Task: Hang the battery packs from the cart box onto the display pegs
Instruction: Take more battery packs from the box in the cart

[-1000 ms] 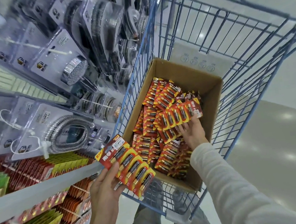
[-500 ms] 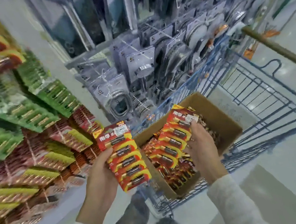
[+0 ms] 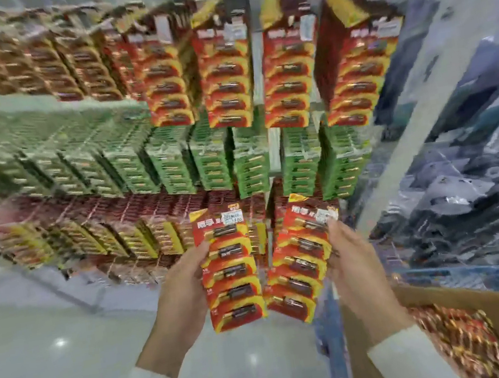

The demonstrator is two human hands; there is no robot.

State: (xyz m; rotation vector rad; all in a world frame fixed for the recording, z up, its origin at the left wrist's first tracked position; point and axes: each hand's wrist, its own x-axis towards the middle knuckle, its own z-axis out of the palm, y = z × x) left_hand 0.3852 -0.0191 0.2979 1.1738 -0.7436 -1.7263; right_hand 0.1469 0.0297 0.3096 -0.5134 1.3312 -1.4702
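Observation:
My left hand [image 3: 182,299] grips a red and yellow strip of battery packs [image 3: 229,269] by its left edge, held upright. My right hand [image 3: 356,273] grips a second such strip of battery packs [image 3: 300,259] by its right edge, tilted slightly. Both strips hang in front of the display. The top row of the display pegs carries matching red and yellow hanging packs [image 3: 224,72]. The cardboard cart box [image 3: 452,297] sits at the lower right, with more loose packs [image 3: 461,338] inside.
Green packs [image 3: 211,159] fill the middle row and dark red and yellow packs [image 3: 132,235] the lower row. A grey upright post [image 3: 416,99] bounds the display on the right, with blurred grey goods beyond. The blue cart wire [image 3: 480,267] runs behind the box.
The view swung from the cart to the battery display. Both hands rose with their strips, the right one lifted clear of the box.

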